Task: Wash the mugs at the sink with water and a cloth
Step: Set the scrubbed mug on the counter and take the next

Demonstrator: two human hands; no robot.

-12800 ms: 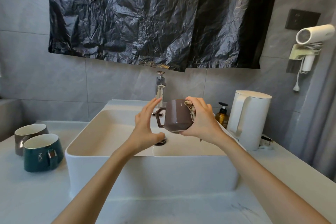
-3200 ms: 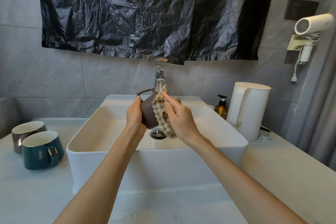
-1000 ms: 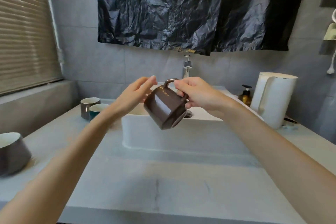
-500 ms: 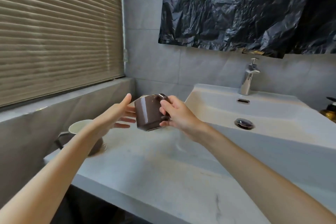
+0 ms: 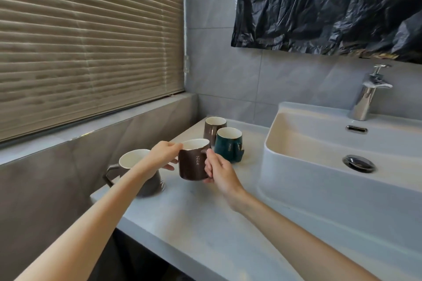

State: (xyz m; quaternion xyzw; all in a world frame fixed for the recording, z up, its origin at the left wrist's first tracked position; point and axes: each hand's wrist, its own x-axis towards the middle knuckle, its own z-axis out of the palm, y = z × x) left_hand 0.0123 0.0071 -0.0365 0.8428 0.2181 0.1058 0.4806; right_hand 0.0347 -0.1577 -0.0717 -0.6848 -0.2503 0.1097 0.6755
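A person holds a brown mug (image 5: pixel 194 164) in both hands over the counter (image 5: pixel 205 223), left of the sink (image 5: pixel 319 189)
The left hand (image 5: pixel 163 154) pinches the mug's rim between thumb and fingers, while the right hand (image 5: pixel 219 171) curls round its far side, thumb pressed on the front; the mug stands upright, marked "Nice", between a grey mug (image 5: pixel 133 159) near the wall and a teal mug (image 5: pixel 228 147) behind it
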